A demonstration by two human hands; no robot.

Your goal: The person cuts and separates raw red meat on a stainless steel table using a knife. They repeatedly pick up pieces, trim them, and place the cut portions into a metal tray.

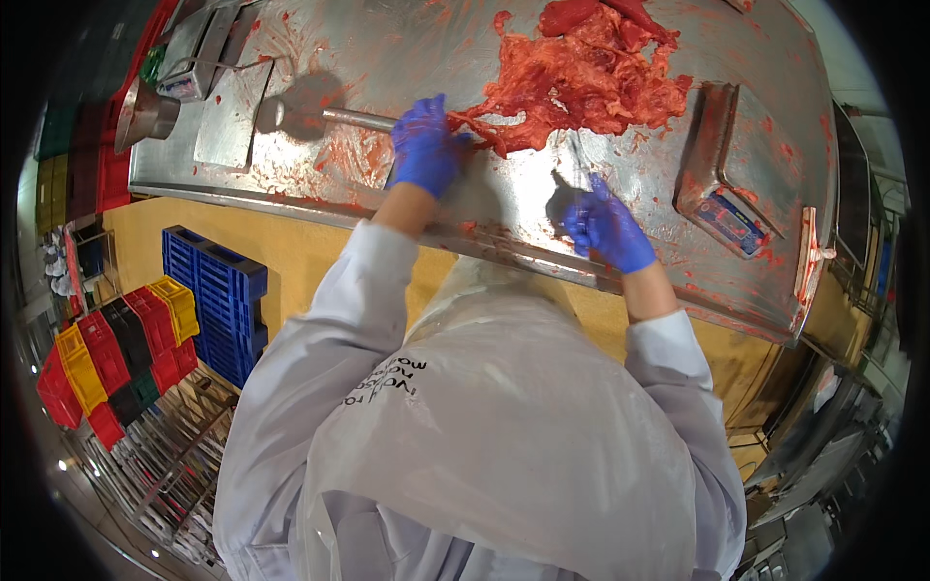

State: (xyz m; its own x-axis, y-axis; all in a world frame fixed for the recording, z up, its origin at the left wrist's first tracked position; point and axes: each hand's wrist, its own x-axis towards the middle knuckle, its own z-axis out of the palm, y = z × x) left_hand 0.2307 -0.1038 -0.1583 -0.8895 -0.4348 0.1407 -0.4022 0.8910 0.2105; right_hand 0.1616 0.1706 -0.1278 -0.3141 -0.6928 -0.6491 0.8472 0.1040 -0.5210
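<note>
A large heap of raw red meat [591, 77], stringy and ragged, lies on the metal table [358, 39]. My left hand [423, 145], in a blue glove, is at the left end of the heap and closes on a thin edge of the meat; its palm side is hidden. A metal rod [358, 118] runs to the left from beside this hand. My right hand [610, 229], gloved in blue too, hovers over the near part of the table. Its index finger points forward and the other fingers bend apart. I see nothing held in it.
At the right stands a metal scale [722, 198], and another scale [189, 58] is at the far left beside a metal funnel [145, 114]. A flat metal plate [232, 116] lies near it. On the floor at left are a blue pallet [213, 300] and stacked coloured crates [116, 353].
</note>
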